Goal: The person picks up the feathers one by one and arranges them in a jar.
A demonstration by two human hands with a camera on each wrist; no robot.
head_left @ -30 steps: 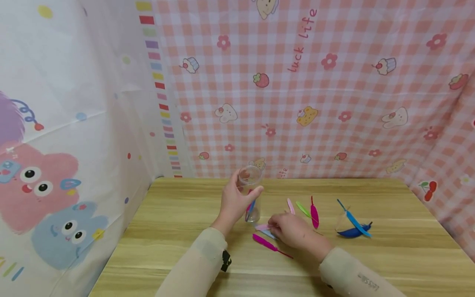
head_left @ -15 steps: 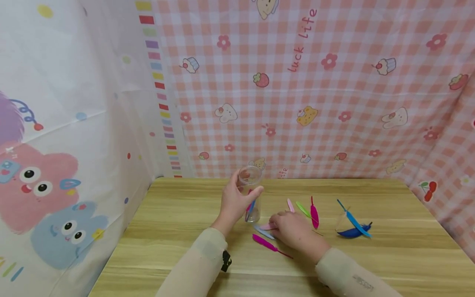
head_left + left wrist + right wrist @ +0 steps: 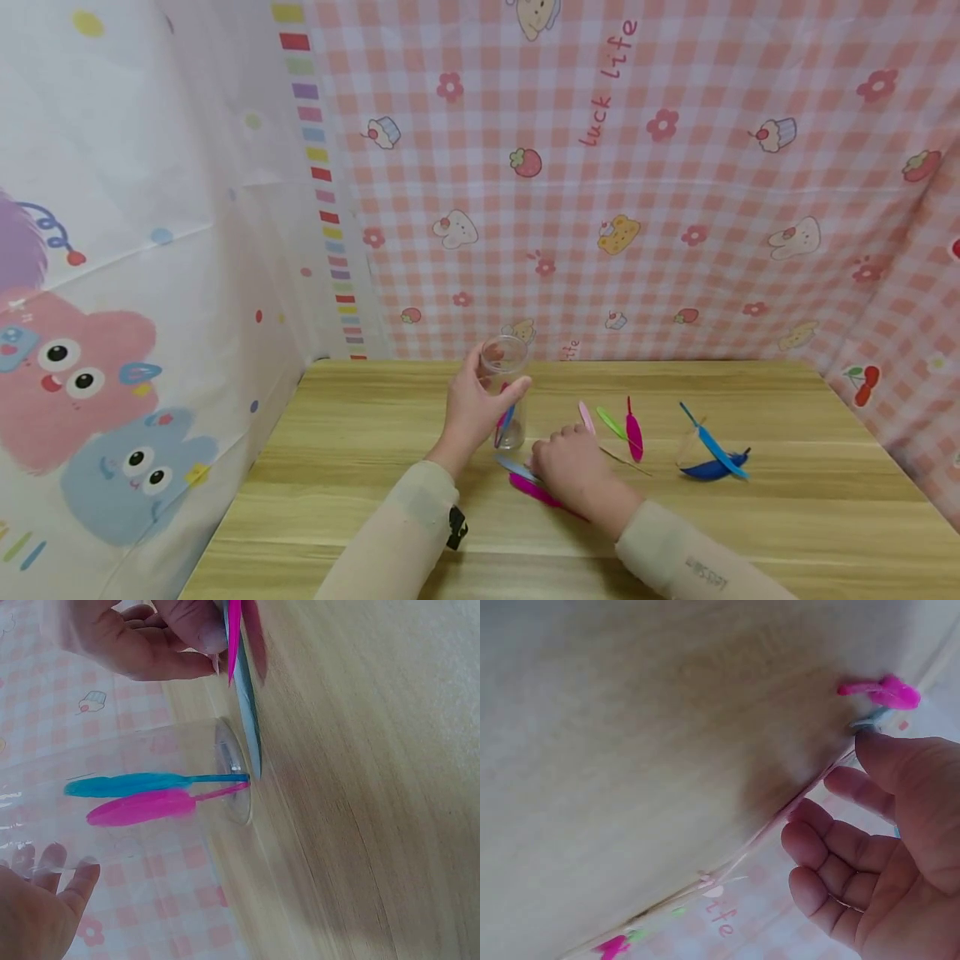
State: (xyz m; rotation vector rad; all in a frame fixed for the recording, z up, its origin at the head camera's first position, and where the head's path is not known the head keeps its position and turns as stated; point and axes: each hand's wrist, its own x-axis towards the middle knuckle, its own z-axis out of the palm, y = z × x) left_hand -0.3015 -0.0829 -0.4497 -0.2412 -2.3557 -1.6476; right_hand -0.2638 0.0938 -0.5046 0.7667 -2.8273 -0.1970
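Observation:
My left hand (image 3: 474, 402) grips an upright clear plastic jar (image 3: 157, 754) with an open top. Inside lean a blue feather (image 3: 127, 784) and a magenta feather (image 3: 142, 808). Low over the table, my right hand (image 3: 576, 468) has its fingers loosely bent, with a gap between thumb and index finger in the right wrist view. The thumb tip is right at a pale blue feather (image 3: 516, 468), whose end lies by the jar's base. A pale pink feather (image 3: 780, 814) runs edge-on by the fingertips, mostly hidden from the head view. Another magenta feather (image 3: 534, 489) lies partly under the hand.
Beyond my right hand lie a second pale pink feather (image 3: 586, 415), a green feather (image 3: 611, 423) and a magenta one. A bright blue feather (image 3: 722, 454) crosses a dark blue feather (image 3: 705, 472) at the right. Patterned cloths hang behind the wooden table (image 3: 810, 517).
My right hand has moved left and slightly nearer me, covering the pale pink feather. The pale blue feather has shifted left against the magenta one. My left hand and the jar stay put.

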